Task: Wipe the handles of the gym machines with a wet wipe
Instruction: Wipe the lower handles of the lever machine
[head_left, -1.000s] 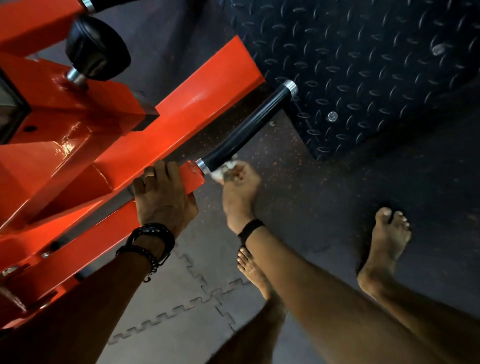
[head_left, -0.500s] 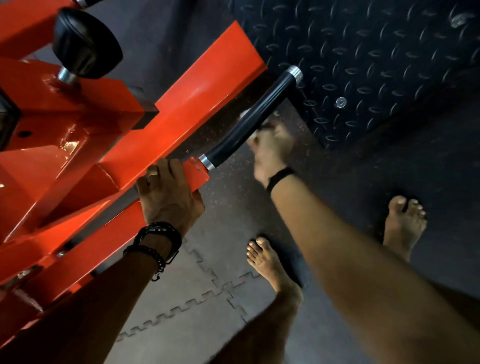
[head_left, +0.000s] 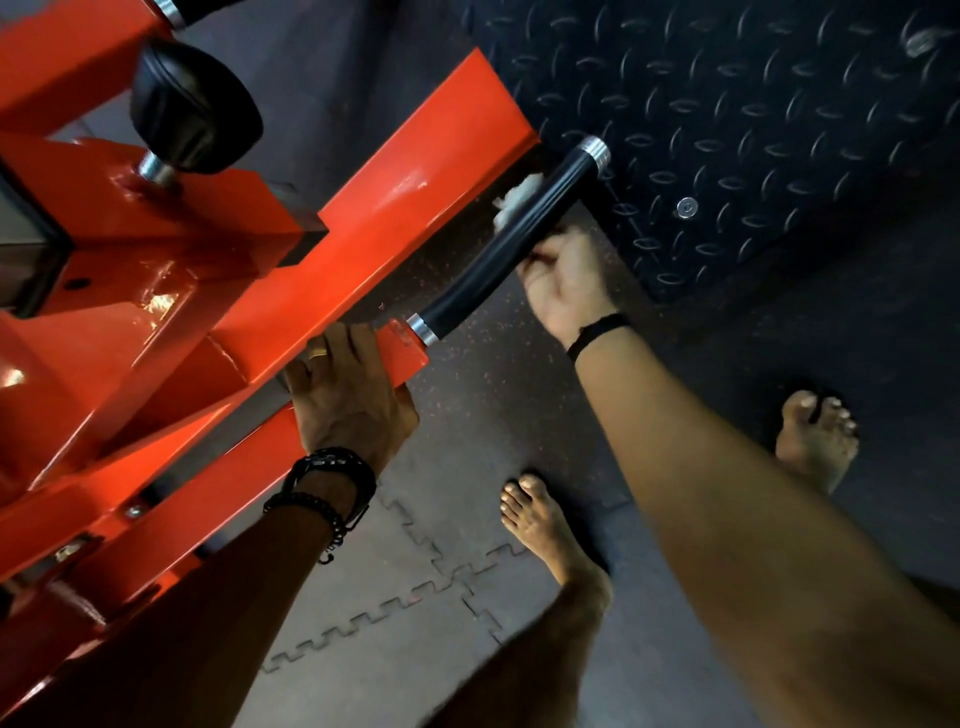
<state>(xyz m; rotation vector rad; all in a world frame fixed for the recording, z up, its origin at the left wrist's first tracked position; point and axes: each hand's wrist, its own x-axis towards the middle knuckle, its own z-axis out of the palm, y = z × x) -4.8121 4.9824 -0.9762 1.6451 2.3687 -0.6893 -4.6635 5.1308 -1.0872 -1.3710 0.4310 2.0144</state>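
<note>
A black rubber handle (head_left: 483, 275) with silver end rings sticks out diagonally from the red machine arm (head_left: 395, 202). My right hand (head_left: 563, 283) curls round the handle from below, near its middle. It presses a white wet wipe (head_left: 514, 200) against the grip, and the wipe shows above the handle toward its far end. My left hand (head_left: 348, 400) grips the red bar just short of the handle's near silver ring, fingers hooked over its edge.
The red steel frame (head_left: 130, 291) fills the left side, with a black knob (head_left: 192, 104) on top. A dark diamond-plate platform (head_left: 727, 119) lies at the upper right. Interlocking rubber floor mats (head_left: 415, 597) lie below, with my bare feet (head_left: 540, 525) on them.
My right hand slid with the wipe from the handle's near end up toward its far end. The left hand stayed on the red bar.
</note>
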